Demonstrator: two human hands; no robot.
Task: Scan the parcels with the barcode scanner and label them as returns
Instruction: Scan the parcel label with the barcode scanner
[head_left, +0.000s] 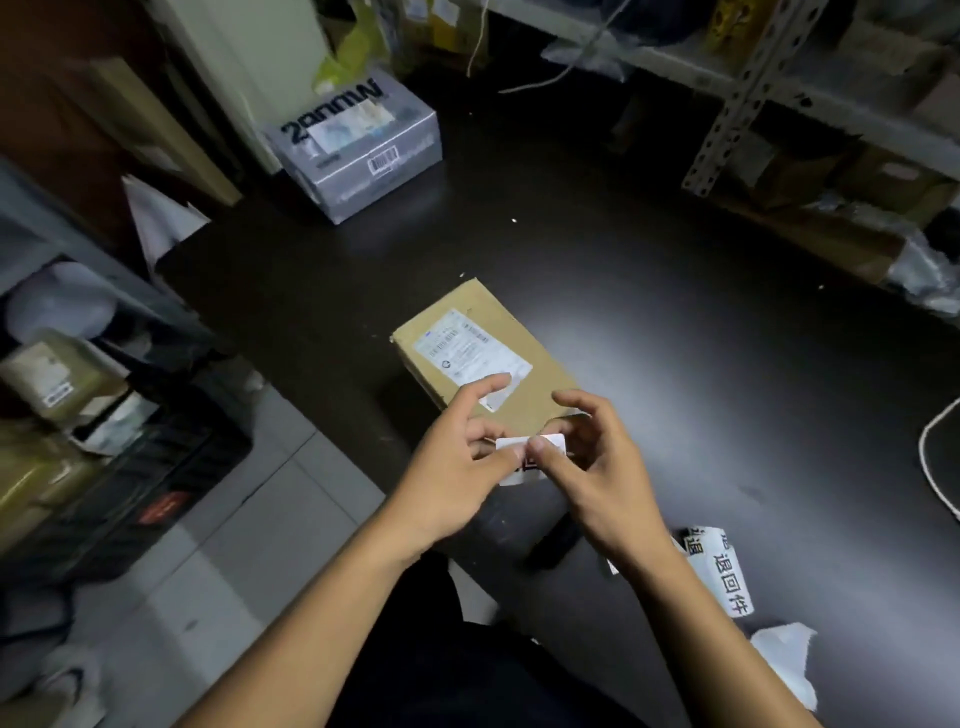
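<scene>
On that dark counter (649, 364) the brown parcel (483, 358) sits mid-counter just past your left hand (457, 467) and right hand (597, 467), both pinching the return sticker (530, 452), so it might curl onto itself or land crooked.

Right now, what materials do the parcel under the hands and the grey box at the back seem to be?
Brown parcel: looks like matte cardboard, judging by its tan colour and creased edges. Grey box: seemingly wrapped in glossy plastic film, as its faces shine and reflect light.
</scene>
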